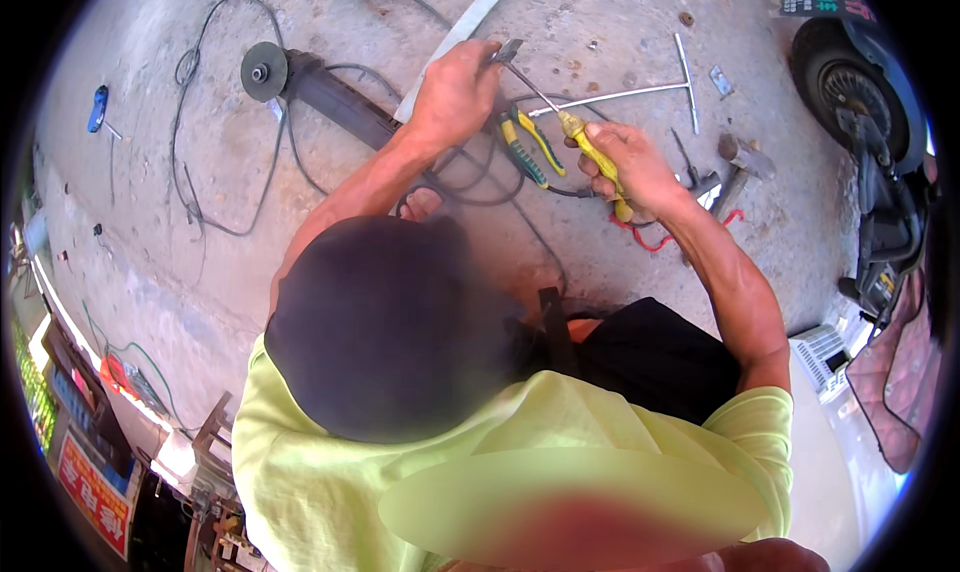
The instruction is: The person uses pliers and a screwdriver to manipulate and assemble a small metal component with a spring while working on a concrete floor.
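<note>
My left hand (455, 97) is closed, thumb and fingers pinching a small dark metal piece (508, 52). My right hand (630, 167) wraps round the yellow handle of a screwdriver (590, 150). Its thin shaft points up and left, with the tip at or close to the metal piece; whether they touch I cannot tell. Beyond the left hand a long flat metal bar (468, 24) runs along the ground. Between the hands lie pliers (530, 150) with green and yellow grips. An angle grinder (335, 97) with a round disc rests left of my left forearm.
A T-handled wrench (640, 97) and a hammer (745, 157) lie on the concrete floor to the right, near a red cord (650, 244). Black cable (178, 122) loops at the left, near a blue-handled tool (98, 109). A scooter wheel (850, 82) stands far right.
</note>
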A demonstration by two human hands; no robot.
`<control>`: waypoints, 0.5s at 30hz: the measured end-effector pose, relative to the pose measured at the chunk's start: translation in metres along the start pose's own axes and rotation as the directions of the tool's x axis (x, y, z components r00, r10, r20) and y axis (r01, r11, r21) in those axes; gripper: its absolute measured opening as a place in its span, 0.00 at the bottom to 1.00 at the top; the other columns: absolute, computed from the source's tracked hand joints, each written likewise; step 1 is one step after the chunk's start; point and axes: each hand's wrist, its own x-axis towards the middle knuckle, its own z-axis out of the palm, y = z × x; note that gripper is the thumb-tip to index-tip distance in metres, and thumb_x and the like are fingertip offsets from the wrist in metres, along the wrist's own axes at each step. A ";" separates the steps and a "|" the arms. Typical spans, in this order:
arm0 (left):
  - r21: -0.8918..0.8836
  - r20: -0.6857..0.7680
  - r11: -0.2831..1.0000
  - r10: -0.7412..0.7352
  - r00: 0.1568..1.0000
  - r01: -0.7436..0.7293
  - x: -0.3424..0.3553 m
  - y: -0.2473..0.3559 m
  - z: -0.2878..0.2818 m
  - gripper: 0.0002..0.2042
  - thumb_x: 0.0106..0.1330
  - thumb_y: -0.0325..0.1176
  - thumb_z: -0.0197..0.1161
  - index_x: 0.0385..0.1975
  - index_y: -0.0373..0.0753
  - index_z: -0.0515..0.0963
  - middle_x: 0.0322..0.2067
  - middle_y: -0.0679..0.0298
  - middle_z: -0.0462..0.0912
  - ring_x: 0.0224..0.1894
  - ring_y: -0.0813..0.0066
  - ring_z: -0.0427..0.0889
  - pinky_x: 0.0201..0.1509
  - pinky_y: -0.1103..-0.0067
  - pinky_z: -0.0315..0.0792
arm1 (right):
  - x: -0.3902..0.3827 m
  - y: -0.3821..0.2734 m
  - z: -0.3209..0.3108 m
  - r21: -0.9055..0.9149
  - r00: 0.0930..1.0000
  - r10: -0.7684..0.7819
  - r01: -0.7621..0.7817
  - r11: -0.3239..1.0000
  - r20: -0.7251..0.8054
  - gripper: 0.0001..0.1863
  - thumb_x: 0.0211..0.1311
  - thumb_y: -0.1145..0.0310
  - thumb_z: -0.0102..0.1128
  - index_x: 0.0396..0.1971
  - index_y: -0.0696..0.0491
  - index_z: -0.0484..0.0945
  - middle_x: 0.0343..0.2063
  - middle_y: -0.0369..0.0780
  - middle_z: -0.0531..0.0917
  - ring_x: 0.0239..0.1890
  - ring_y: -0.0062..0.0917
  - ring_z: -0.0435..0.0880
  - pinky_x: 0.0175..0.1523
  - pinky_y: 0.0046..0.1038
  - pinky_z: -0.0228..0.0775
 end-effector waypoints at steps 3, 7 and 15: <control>-0.008 0.023 1.000 0.006 1.000 -0.006 0.000 0.002 -0.001 0.16 0.67 0.30 0.63 0.52 0.32 0.80 0.44 0.46 0.85 0.45 0.52 0.87 0.50 0.69 0.79 | -0.004 -0.008 -0.014 0.419 0.965 0.147 -0.228 0.879 0.215 0.23 0.76 0.54 0.51 0.55 0.59 0.76 0.28 0.32 0.74 0.18 0.11 0.63 0.21 0.15 0.56; -0.037 0.113 0.997 -0.057 0.992 0.061 -0.001 0.009 -0.008 0.19 0.66 0.30 0.63 0.56 0.31 0.78 0.48 0.47 0.84 0.49 0.58 0.86 0.54 0.71 0.77 | 0.002 -0.003 -0.023 0.338 0.971 0.116 -0.184 0.923 0.211 0.24 0.75 0.52 0.54 0.54 0.58 0.75 0.29 0.33 0.75 0.19 0.12 0.67 0.22 0.16 0.58; -0.326 0.238 0.908 -0.190 0.952 0.263 -0.002 0.000 -0.019 0.23 0.65 0.30 0.65 0.60 0.33 0.77 0.54 0.55 0.83 0.56 0.69 0.80 0.60 0.75 0.73 | 0.012 0.008 -0.025 -0.087 0.992 -0.106 0.111 0.990 0.065 0.21 0.71 0.54 0.59 0.49 0.58 0.79 0.31 0.35 0.81 0.25 0.14 0.75 0.30 0.22 0.70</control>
